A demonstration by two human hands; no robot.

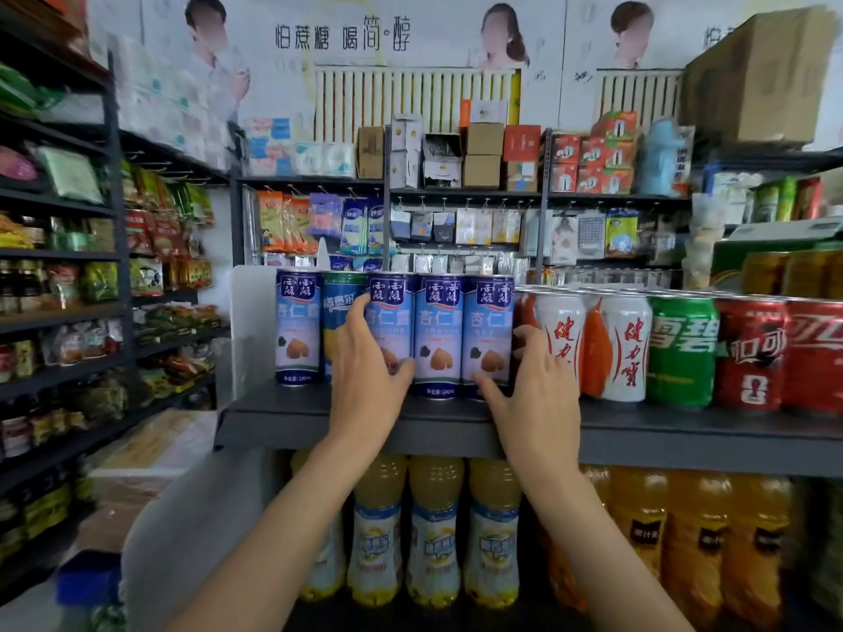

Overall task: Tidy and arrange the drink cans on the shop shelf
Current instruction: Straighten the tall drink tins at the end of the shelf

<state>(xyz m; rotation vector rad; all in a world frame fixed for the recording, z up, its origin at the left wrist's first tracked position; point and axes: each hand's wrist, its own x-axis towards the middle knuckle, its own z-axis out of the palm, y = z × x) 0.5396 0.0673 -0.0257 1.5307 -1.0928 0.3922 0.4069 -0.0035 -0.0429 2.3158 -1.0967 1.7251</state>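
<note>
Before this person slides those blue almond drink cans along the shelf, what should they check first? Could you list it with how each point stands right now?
1. Left hand has hold of a can: ok, its fingers wrap the second blue can.
2. Right hand braces the other end: ok, it grips the rightmost blue can.
3. Cans upright with labels forward: ok for all four blue ones.
4. Row all one kind: not ok, a yellow and blue can stands set back between the blue ones.
5. Room on the right: not ok, the white and red can stands close against the right hand.
6. Rows behind: cannot tell, hidden.
</note>
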